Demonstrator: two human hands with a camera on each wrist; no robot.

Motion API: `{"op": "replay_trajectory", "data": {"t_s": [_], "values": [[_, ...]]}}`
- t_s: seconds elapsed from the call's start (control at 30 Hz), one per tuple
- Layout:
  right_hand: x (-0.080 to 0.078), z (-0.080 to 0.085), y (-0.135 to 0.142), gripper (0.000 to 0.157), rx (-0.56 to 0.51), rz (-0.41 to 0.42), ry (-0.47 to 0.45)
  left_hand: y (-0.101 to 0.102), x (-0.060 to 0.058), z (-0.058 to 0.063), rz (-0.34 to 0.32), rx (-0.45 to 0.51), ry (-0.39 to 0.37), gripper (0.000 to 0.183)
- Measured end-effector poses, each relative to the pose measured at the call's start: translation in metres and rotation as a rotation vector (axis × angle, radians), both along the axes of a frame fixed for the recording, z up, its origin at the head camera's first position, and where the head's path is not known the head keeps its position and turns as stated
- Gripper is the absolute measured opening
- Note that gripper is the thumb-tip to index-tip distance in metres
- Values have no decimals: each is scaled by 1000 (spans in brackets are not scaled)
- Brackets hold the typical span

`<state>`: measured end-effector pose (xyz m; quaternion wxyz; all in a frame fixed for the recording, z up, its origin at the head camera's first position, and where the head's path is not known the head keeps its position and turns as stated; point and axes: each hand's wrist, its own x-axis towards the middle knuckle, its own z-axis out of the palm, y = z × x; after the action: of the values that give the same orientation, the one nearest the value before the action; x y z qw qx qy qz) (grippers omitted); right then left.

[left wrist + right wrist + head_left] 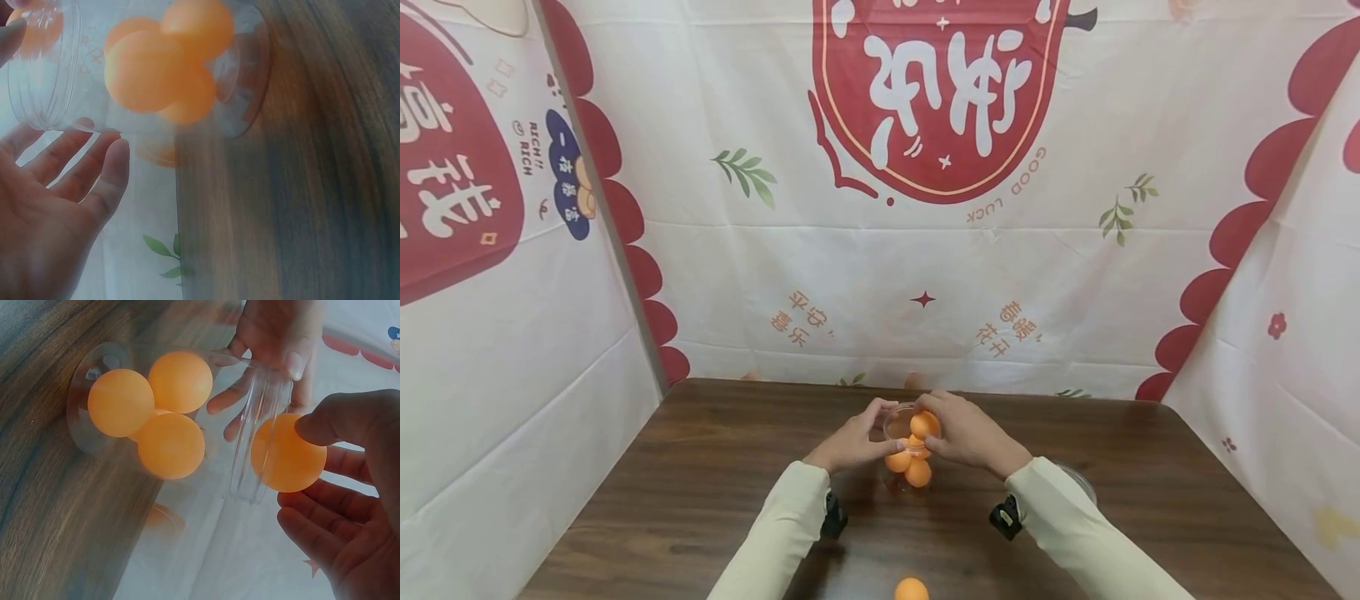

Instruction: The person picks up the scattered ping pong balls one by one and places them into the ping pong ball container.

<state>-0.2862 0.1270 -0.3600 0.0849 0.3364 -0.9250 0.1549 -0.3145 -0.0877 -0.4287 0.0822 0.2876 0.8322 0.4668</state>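
A clear plastic jar point(94, 94) stands upright on the table with several orange ping-pong balls point(172, 447) piled inside. My left hand point(850, 442) holds the jar around its upper part, thumb in front and fingers behind. At the jar's mouth, my right hand point(970, 433) pinches another orange ping-pong ball point(290, 456) between thumb and fingers. In the right wrist view this ball overlaps the ridged rim of the jar point(253, 434).
One loose orange ball point(912, 590) lies at the near edge of the view. A clear round object point(1078, 481) sits partly hidden behind the right forearm. The brown wooden table point(737, 433) meets a printed white cloth point(865, 258) at its back.
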Motion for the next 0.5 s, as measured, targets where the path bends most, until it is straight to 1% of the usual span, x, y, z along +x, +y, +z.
{"op": "replay_trajectory", "data": {"t_s": [0.2,0.5], "values": [[-4,-3,-1,30,14,30,-13,1,-1,-2,-12,12,3,61],[-6,-3,-2,31,9,27,-28,0,-2,-1,-14,16,12,61]]}}
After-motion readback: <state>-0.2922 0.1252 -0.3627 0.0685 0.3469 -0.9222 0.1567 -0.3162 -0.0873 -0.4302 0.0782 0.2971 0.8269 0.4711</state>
